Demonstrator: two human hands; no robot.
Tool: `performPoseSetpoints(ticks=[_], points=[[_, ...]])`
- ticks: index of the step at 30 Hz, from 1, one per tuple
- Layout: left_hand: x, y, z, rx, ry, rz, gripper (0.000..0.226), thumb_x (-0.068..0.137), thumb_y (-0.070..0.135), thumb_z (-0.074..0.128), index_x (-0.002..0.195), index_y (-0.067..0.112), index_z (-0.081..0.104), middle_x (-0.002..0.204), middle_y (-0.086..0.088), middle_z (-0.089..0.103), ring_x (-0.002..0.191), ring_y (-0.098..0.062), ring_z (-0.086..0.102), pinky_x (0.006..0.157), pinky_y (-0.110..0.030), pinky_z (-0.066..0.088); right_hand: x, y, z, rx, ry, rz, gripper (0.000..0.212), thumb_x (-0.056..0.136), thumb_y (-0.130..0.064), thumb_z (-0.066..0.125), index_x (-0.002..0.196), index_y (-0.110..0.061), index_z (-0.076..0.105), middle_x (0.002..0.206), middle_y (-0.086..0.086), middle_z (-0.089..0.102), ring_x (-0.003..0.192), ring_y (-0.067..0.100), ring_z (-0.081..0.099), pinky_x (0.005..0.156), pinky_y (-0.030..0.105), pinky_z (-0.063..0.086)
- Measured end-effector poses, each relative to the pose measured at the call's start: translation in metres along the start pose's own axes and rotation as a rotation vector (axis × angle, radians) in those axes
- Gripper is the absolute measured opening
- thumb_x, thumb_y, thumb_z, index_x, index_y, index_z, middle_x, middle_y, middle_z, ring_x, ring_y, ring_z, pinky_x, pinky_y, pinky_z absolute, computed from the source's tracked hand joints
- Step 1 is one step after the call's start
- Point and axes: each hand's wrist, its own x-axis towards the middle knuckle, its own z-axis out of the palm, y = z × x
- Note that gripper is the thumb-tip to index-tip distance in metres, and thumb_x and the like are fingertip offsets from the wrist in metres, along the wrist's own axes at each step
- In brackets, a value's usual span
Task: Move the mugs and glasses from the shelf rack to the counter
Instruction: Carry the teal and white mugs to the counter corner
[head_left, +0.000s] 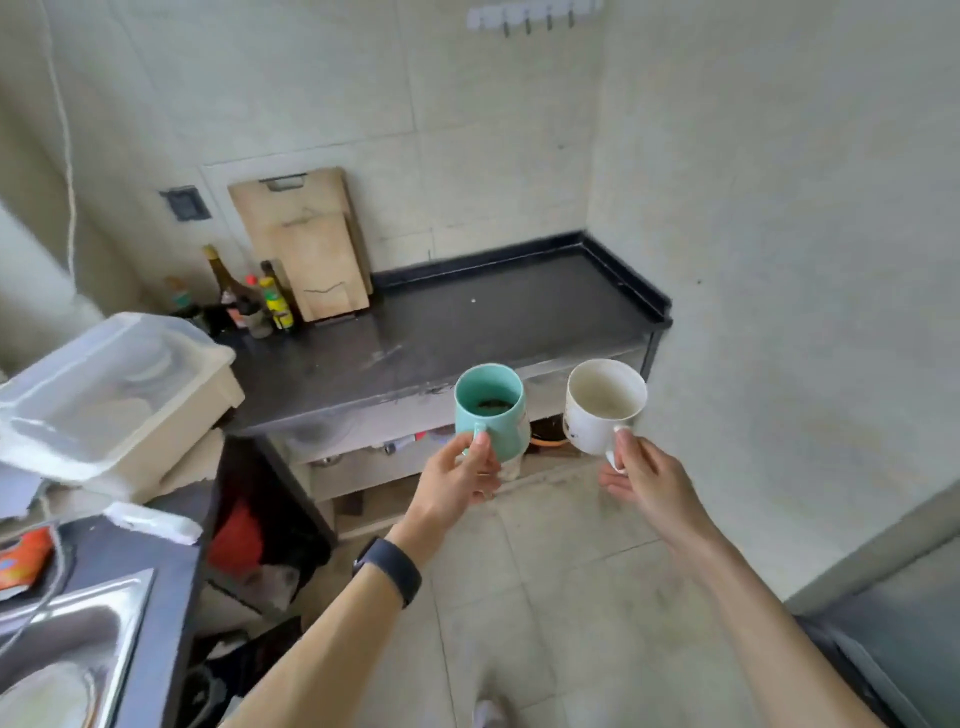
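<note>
Left hand (457, 475) pinches the teal mug (491, 410) by its handle, right hand (641, 475) the white mug (602, 405) likewise; both hang short of the counter (467, 322) ahead. Rigid, breakable ceramic, likely light

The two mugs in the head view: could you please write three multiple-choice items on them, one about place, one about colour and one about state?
1. Where are the chopping boards?
A. Leaning on the wall at the back of the black counter
B. Flat in the sink
C. On the floor

2. What colour is the mug in the left hand?
A. Red
B. Turquoise
C. Black

3. How is the white mug held?
A. Resting on the counter
B. Upside down
C. Upright in the air, by its handle, in the right hand

Answers: 1 A, the boards stand against the tiles beside the bottles. 2 B, its body is turquoise. 3 C, its open mouth faces up and floor shows beneath it.
</note>
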Motion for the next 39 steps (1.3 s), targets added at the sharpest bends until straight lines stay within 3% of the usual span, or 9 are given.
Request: performPoseSetpoints(ticks=[9,14,17,20,24,27,29,33,39], points=[[0.176,0.066,0.024,0.023,-0.118,0.057,0.034,0.101,0.045,0.049,0.097,0.014,0.065,0.092,-0.007,0.07,0.071,-0.012,0.07,0.067,-0.025,0.053,0.152,-0.027,-0.026,-0.003,0.148,0.017,0.045,0.101,-0.053,0.046,0.091,-0.013,0.066,0.096,0.018,0.073,0.091,0.024,0.075,0.087,0.038,0.061],[0.257,0.096,0.03,0.035,-0.125,0.045,0.037,0.102,0.042,0.048,0.097,0.007,0.061,0.094,-0.009,0.069,0.074,-0.019,0.066,0.076,-0.035,0.047,0.224,-0.038,-0.033,0.005,0.205,0.053,0.048,0.099,-0.054,0.05,0.094,-0.01,0.067,0.1,0.024,0.072,0.094,0.028,0.074,0.079,0.029,0.06],[0.297,0.099,0.034,0.05,-0.129,0.035,0.036,0.102,0.043,0.047,0.094,0.01,0.06,0.097,-0.011,0.071,0.075,-0.018,0.068,0.077,-0.035,0.048,0.259,-0.039,-0.035,0.025,0.212,0.08,0.044,0.1,-0.052,0.049,0.08,-0.015,0.062,0.096,0.021,0.073,0.095,0.028,0.074,0.08,0.027,0.061],[0.347,0.097,0.042,0.068,-0.114,-0.001,0.042,0.101,0.046,0.049,0.097,0.006,0.062,0.102,-0.011,0.074,0.077,-0.017,0.071,0.081,-0.037,0.054,0.305,-0.034,-0.039,0.019,0.191,0.103,0.047,0.099,-0.054,0.048,0.074,-0.015,0.055,0.09,0.013,0.069,0.098,0.031,0.073,0.092,0.04,0.059],[0.414,0.096,0.055,0.103,-0.096,-0.02,0.038,0.099,0.05,0.049,0.096,0.015,0.065,0.099,-0.007,0.074,0.078,-0.015,0.074,0.074,-0.027,0.058,0.384,-0.025,-0.047,0.009,0.124,0.124,0.057,0.101,-0.052,0.047,0.096,0.005,0.054,0.112,0.033,0.062,0.105,0.041,0.064,0.096,0.048,0.054],[0.467,0.102,0.07,0.143,-0.062,-0.022,0.033,0.099,0.052,0.046,0.099,0.025,0.065,0.099,-0.001,0.074,0.081,-0.015,0.075,0.082,-0.034,0.058,0.452,-0.027,-0.054,0.021,0.072,0.126,0.046,0.101,-0.051,0.049,0.102,-0.008,0.063,0.112,0.028,0.065,0.1,0.03,0.071,0.076,0.025,0.062],[0.499,0.109,0.081,0.134,-0.02,-0.041,0.033,0.099,0.052,0.046,0.101,0.026,0.065,0.1,-0.001,0.074,0.083,-0.015,0.075,0.084,-0.034,0.058,0.498,-0.031,-0.06,0.018,0.034,0.13,0.042,0.101,-0.051,0.049,0.102,-0.013,0.066,0.108,0.025,0.068,0.095,0.024,0.074,0.07,0.016,0.059],[0.556,0.118,0.106,0.119,0.058,-0.084,0.037,0.099,0.053,0.046,0.096,0.021,0.065,0.098,0.0,0.074,0.082,-0.015,0.075,0.082,-0.032,0.058,0.584,-0.035,-0.069,-0.026,-0.041,0.145,0.04,0.101,-0.053,0.045,0.111,-0.02,0.065,0.105,0.008,0.073,0.086,0.008,0.076,0.074,0.018,0.057],[0.629,0.122,0.133,0.058,0.117,-0.18,0.035,0.098,0.053,0.048,0.097,0.022,0.065,0.098,0.0,0.074,0.084,-0.016,0.075,0.074,-0.026,0.057,0.682,-0.021,-0.073,-0.032,-0.097,0.221,0.04,0.101,-0.055,0.044,0.112,-0.02,0.061,0.108,0.002,0.072,0.09,0.008,0.076,0.08,0.024,0.059]])
